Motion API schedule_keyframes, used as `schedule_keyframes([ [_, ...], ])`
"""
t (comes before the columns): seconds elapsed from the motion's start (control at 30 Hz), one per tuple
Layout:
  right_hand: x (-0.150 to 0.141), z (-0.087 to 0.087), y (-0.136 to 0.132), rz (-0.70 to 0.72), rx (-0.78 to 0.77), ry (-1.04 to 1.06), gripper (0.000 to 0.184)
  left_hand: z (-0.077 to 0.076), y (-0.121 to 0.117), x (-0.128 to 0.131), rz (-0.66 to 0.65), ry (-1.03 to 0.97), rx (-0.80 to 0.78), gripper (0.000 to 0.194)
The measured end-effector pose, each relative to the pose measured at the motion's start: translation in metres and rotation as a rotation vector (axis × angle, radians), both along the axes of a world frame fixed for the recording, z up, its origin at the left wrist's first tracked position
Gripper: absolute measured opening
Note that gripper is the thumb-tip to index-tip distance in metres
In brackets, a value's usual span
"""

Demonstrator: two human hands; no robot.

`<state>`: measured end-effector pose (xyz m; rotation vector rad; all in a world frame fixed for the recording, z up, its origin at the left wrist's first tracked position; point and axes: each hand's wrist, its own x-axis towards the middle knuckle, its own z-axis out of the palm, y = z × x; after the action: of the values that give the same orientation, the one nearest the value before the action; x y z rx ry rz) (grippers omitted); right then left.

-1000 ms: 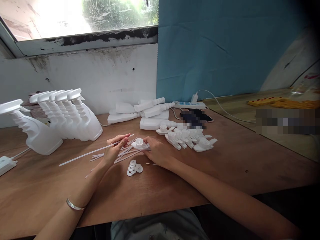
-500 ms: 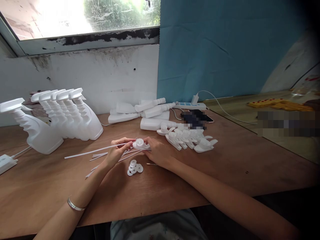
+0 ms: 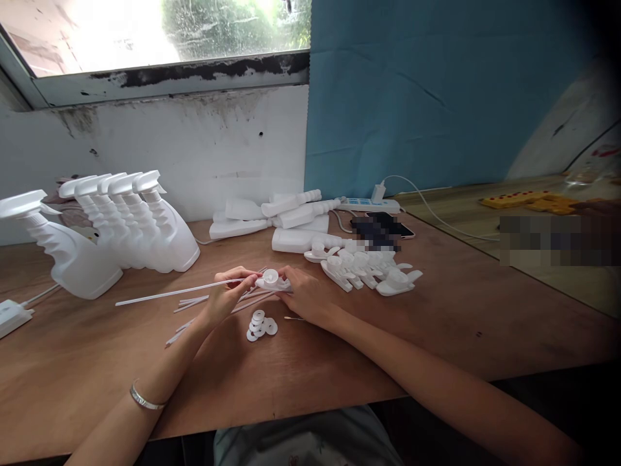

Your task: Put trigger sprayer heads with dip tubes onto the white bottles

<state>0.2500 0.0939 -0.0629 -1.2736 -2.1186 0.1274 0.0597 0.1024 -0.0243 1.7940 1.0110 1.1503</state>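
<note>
My right hand [image 3: 309, 294] is closed round a white spray bottle trigger head [image 3: 270, 280], its round collar facing up. A thin white plastic tube [image 3: 169, 295] is pinched in my left hand [image 3: 233, 291]; its free end points left and its other end lies at the trigger head. Whether the tube touches the head is hidden by my fingers. Several more tubes [image 3: 189, 302] lie on the table under my left hand. Just in front of my hands is a small pile of white ring washers [image 3: 259, 327].
Assembled spray bottles [image 3: 162, 226] stand at the left. Bottles without heads [image 3: 301, 239] lie along the wall, and more trigger heads [image 3: 398, 281] rest to the right. Behind them are a phone [image 3: 388, 226] and a power strip [image 3: 371, 206]. A cotton swab [image 3: 292, 318] lies near my right wrist.
The tube in my left hand has shifted slightly leftward, its free end now farther out. Both hands stay in nearly the same place, and the trigger head has barely moved.
</note>
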Motion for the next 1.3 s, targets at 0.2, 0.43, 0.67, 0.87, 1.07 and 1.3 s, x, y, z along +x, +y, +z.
schedule_keyframes([
  [0.2, 0.0, -0.001, -0.001, 0.018, 0.027, -0.004, 0.025, -0.003, 0.002, -0.001, 0.013, 0.029, 0.062, 0.024],
  [0.43, -0.001, -0.001, 0.0, 0.039, 0.038, -0.012, 0.022, -0.006, 0.002, -0.002, 0.082, 0.125, 0.142, 0.022],
  [0.67, -0.003, 0.0, -0.002, 0.076, 0.098, -0.076, 0.021, -0.002, 0.0, -0.002, 0.145, 0.229, 0.282, 0.021],
  [0.87, -0.004, 0.002, -0.004, 0.07, 0.09, -0.157, 0.019, -0.005, 0.002, -0.005, 0.141, 0.309, 0.423, 0.02],
  [1.07, -0.008, 0.003, -0.009, 0.078, 0.106, -0.275, 0.018, -0.008, 0.006, -0.007, 0.116, 0.351, 0.439, 0.022],
  [1.3, -0.008, 0.004, -0.009, 0.071, 0.095, -0.278, 0.017, -0.013, 0.007, -0.006, 0.133, 0.321, 0.411, 0.023],
])
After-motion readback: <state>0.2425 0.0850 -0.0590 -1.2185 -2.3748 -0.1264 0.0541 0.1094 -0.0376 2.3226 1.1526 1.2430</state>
